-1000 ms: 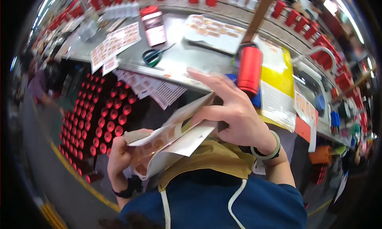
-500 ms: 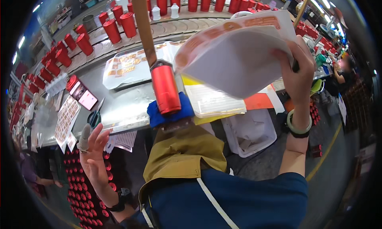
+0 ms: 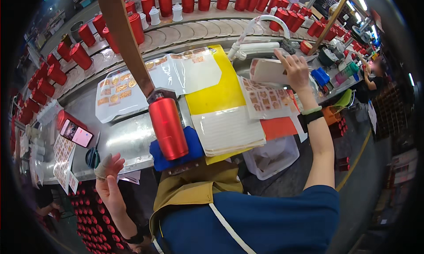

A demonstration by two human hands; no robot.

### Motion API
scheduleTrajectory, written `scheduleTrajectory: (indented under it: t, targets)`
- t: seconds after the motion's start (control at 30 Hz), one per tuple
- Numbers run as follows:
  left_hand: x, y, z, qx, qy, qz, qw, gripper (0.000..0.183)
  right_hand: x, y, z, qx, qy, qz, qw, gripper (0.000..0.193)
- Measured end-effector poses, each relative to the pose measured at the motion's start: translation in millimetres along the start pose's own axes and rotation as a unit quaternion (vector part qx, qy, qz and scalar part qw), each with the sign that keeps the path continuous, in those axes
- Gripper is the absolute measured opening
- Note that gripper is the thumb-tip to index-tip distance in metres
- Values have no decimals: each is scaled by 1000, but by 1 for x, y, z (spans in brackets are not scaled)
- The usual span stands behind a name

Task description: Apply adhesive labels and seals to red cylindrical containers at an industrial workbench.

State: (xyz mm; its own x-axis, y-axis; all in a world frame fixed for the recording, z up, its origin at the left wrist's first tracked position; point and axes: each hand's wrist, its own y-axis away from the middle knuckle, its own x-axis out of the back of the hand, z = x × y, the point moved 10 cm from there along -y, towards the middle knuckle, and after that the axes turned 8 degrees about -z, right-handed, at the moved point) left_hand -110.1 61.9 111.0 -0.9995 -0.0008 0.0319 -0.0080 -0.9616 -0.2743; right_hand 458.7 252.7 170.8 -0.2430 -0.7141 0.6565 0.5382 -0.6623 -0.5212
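Observation:
My right hand (image 3: 297, 73) is over the right part of the bench with its fingers stretched out, gripping nothing that shows. Just below it lies a sheet of red and gold decals (image 3: 267, 99), and a pale curled sheet (image 3: 266, 71) is by its fingers. My left hand (image 3: 111, 172) hovers at the bench's near edge, fingers apart, with a greyish cover on one finger. Between the hands a red metal tumbler (image 3: 168, 127) leans on a blue cloth (image 3: 194, 143), touched by neither. Right of it, a stack of whitish sheets (image 3: 227, 130) rests on a yellow folder (image 3: 214, 95).
Scissors (image 3: 92, 154) and a phone (image 3: 76, 132) lie on the left, near more decal sheets (image 3: 64, 157). A post (image 3: 126, 42) rises behind the tumbler. A conveyor (image 3: 190, 31) carries red tumblers at the back. A white bin (image 3: 274, 157) stands below the bench; a white faucet (image 3: 247, 35) is behind.
My right hand has let go of the large printed sheet it held up and moved toward the back right, its fingers straightening. My left hand has shifted slightly right and down, still open.

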Motion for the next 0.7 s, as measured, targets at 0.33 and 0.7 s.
scheduleTrajectory:
  t: [0.33, 0.7]
  targets:
    - [-8, -25, -39, 67, 0, -1, 998, 42, -101, 19, 52, -145, -141, -163, 966, 9]
    - [-17, -46, -60, 104, -9, -23, 994, 42, -184, 16, 72, -113, -178, -461, 862, 20]
